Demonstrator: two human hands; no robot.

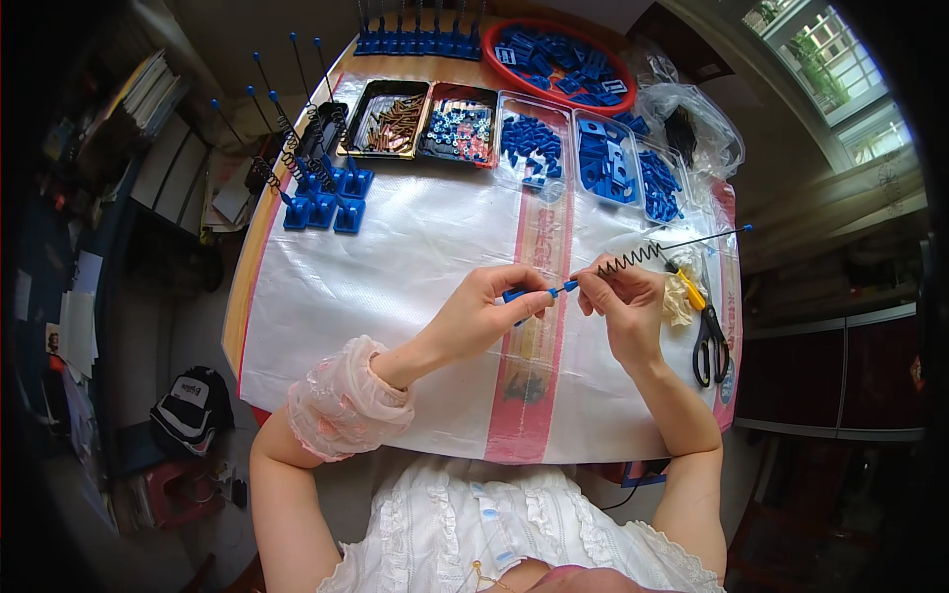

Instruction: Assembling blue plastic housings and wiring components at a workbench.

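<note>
My left hand (pixel 484 308) is closed in a pinch on a small blue plastic part (pixel 513 295). Opposite it, my right hand (pixel 629 304) pinches the lower end of a black coil spring (pixel 630 260), close to a blue cone-shaped piece (pixel 570 285). A thin dark pin shows between the blue part and the cone. The spring runs up to the right into a straight rod with a blue tip (pixel 748 228). Both hands are raised over the white woven sheet (pixel 395 247), nearly touching. My fingers hide part of both blue pieces.
Beside my right hand lie black-handled scissors (pixel 710 348) and a yellow-handled tool (pixel 691 290). Trays of brass-coloured screws (pixel 395 126), nuts (pixel 459 127) and blue parts (pixel 605 163) line the back, near a red basin (pixel 488 61). Blue bases (pixel 321 211) with spring rods stand left.
</note>
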